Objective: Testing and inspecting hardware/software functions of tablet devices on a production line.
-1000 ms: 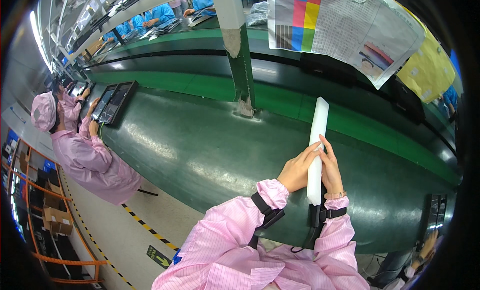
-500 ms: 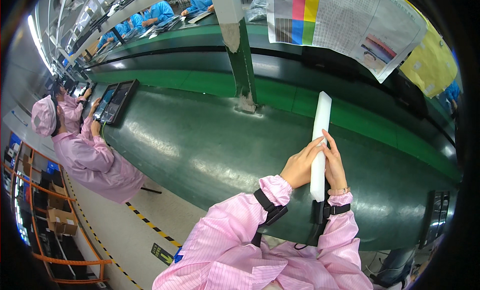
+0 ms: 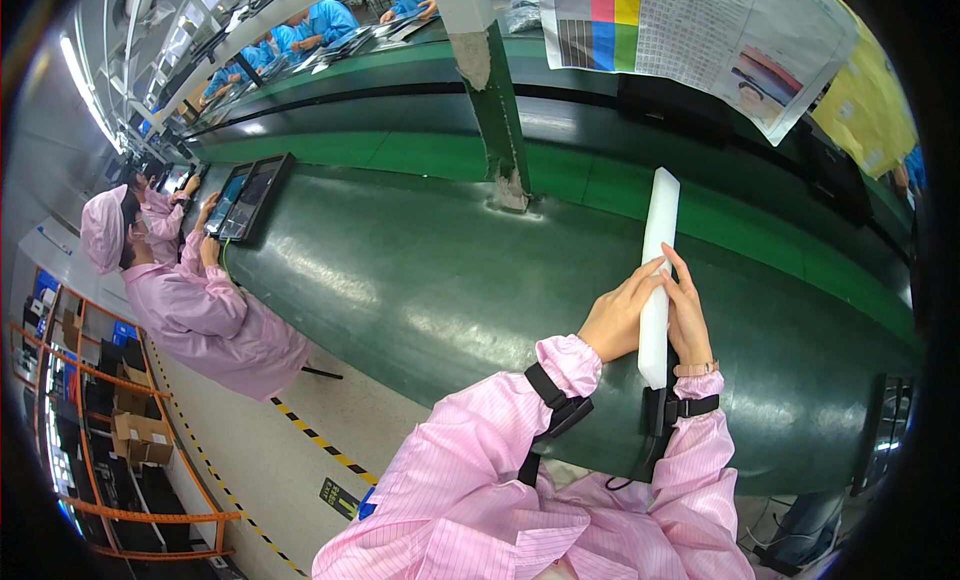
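Note:
A long white bar (image 3: 661, 215), which looks like foam, stands on edge between my hands over the green bench top (image 3: 430, 270). My left hand (image 3: 622, 315) presses against its left side, with the fingers laid up across its upper edge. On the other side my right hand (image 3: 688, 315) clasps it, fingers pointing away from me and touching those of the left. The bar's far end reaches past my fingertips, and its near end lies by my right wrist. Parts of my right palm are hidden behind the bar.
A green post (image 3: 508, 170) rises from the bench's far side. Printed sheets (image 3: 700, 40) hang at the upper right. On the left, a person in pink (image 3: 205, 305) works at a black tray (image 3: 248, 202). A dark frame (image 3: 883, 435) sits at the right end.
The whole picture has shifted slightly right and up. My hands and the white bar keep the same grip and the same place over the bench.

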Demonstrator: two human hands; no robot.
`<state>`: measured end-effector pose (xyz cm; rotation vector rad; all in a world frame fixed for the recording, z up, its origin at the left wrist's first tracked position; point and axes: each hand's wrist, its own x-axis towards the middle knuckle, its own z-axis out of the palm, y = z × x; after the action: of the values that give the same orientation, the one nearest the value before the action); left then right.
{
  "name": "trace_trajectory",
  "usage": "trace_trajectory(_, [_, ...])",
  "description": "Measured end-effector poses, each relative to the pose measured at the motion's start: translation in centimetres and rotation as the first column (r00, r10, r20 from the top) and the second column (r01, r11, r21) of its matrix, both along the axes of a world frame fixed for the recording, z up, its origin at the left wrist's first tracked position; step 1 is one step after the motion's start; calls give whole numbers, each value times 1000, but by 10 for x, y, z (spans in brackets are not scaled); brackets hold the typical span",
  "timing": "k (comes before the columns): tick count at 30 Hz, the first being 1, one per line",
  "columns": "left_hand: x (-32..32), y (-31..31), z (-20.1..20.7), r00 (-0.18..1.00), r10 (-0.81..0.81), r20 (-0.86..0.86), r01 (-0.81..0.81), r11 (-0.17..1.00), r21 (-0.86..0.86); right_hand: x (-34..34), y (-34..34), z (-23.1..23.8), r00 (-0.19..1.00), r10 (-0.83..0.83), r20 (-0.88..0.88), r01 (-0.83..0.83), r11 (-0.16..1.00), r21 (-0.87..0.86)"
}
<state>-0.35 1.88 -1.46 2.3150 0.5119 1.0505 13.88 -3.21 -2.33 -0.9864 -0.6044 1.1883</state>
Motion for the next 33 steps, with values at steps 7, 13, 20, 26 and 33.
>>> trace_trajectory(7, [1, 0, 0, 1000, 5, 14, -6, 1000, 5, 3, -1, -1, 1000, 0, 17, 0, 1000, 0])
trace_trajectory(13, [-4, 0, 2, 1000, 2, 15, -1, 1000, -26, -1, -1, 5, 999, 2, 36, -1, 1000, -2])
trace_trajectory(20, [-6, 0, 1, 1000, -1, -14, 0, 999, -52, -1, -1, 3, 1000, 15, 16, -15, 1000, 1])
trace_trajectory(26, [-6, -1, 2, 1000, 0, -9, -1, 999, -55, -4, -2, 8, 1000, 9, 26, -9, 1000, -9])
trace_trajectory(33, [-5, -2, 2, 1000, -14, -10, 13, 996, -88, -4, -4, 8, 1000, 6, -7, -6, 1000, -9])
